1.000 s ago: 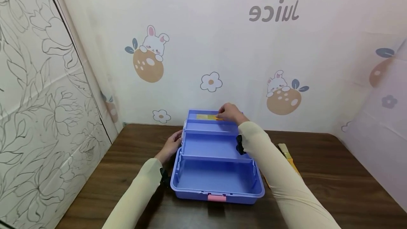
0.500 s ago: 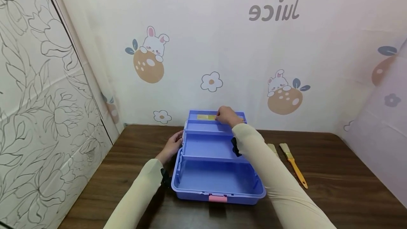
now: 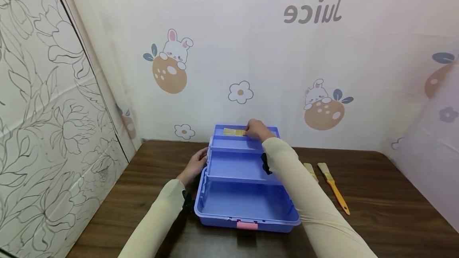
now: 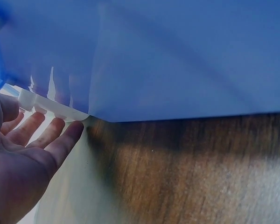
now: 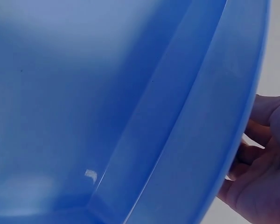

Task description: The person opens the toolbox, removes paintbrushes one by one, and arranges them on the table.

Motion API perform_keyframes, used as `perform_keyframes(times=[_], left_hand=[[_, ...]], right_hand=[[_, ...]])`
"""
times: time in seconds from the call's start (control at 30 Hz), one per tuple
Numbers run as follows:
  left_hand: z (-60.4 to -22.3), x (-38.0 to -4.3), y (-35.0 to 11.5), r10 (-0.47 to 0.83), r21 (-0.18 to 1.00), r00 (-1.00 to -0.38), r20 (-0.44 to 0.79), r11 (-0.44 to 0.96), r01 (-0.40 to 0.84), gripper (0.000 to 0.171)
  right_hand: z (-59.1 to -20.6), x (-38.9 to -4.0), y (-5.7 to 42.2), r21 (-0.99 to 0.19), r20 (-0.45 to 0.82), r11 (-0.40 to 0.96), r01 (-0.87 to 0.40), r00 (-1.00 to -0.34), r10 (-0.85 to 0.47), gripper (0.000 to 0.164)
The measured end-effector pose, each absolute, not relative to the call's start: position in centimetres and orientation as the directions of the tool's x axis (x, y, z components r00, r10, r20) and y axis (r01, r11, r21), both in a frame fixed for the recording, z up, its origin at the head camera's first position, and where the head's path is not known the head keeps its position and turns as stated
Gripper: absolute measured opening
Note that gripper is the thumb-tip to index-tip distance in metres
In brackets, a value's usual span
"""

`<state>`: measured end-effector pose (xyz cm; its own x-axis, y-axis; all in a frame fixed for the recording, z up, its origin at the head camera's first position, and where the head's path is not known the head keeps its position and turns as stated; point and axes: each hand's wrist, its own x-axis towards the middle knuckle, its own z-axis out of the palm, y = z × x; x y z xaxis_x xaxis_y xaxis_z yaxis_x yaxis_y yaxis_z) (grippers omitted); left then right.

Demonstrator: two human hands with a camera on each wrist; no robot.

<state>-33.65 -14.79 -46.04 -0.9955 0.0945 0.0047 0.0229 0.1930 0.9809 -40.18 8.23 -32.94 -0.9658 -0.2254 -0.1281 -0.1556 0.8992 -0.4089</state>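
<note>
A periwinkle tiered storage box (image 3: 247, 223) stands unfolded on the wooden table, with a pink latch at its front. In its top tray (image 3: 225, 127) lies a flat paintbrush (image 3: 234, 132), pale bristles pointing left. My right hand (image 3: 256, 129) pinches this paintbrush near the ferrule and covers its handle. The right wrist view shows curled fingers (image 5: 250, 154) beyond the tray wall; the brush is out of sight there. My left hand (image 3: 195, 165) rests against the left side of the trays. In the left wrist view, its extended fingers (image 4: 65, 142) touch a white strip along the box's edge.
Right of the box, a paintbrush (image 3: 335, 190) with an orange handle lies on the table (image 3: 380, 194). Another paintbrush (image 3: 311, 171) is partly hidden by my right sleeve (image 3: 315, 198). A patterned curtain (image 3: 215, 51) hangs behind the table.
My right hand has dropped slightly into the top tray with the paintbrush. The right forearm has shifted left, uncovering more of the brushes on the table. My left hand keeps its place.
</note>
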Motion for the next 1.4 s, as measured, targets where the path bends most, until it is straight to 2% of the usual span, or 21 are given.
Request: perform_keyframes(times=[0.67, 0.9, 1.1, 1.4], left_hand=[[-46.5, -33.7, -14.5, 0.092, 0.984, -0.996, -0.019, 0.175, -0.003, 0.043], [-46.5, -33.9, -14.7, 0.087, 0.984, -0.996, -0.011, 0.178, 0.005, 0.043], [-46.4, -33.8, -14.7, 0.087, 0.982, -0.996, -0.015, 0.190, 0.002, 0.044], [-46.5, -33.8, -14.7, 0.088, 0.985, -0.996, -0.011, 0.171, 0.004, 0.044]], right_hand=[[-32.5, -40.0, 8.7, -0.429, -0.088, 0.881, -0.201, -0.961, -0.262, 0.027], [-32.0, -39.9, 8.8, -0.441, -0.053, 0.865, -0.237, -0.956, -0.289, 0.013], [-31.9, -39.9, 9.0, -0.440, -0.046, 0.862, -0.252, -0.952, -0.302, 0.011], [-31.1, -39.4, 9.5, -0.421, 0.053, 0.860, -0.289, -0.954, -0.295, 0.014]])
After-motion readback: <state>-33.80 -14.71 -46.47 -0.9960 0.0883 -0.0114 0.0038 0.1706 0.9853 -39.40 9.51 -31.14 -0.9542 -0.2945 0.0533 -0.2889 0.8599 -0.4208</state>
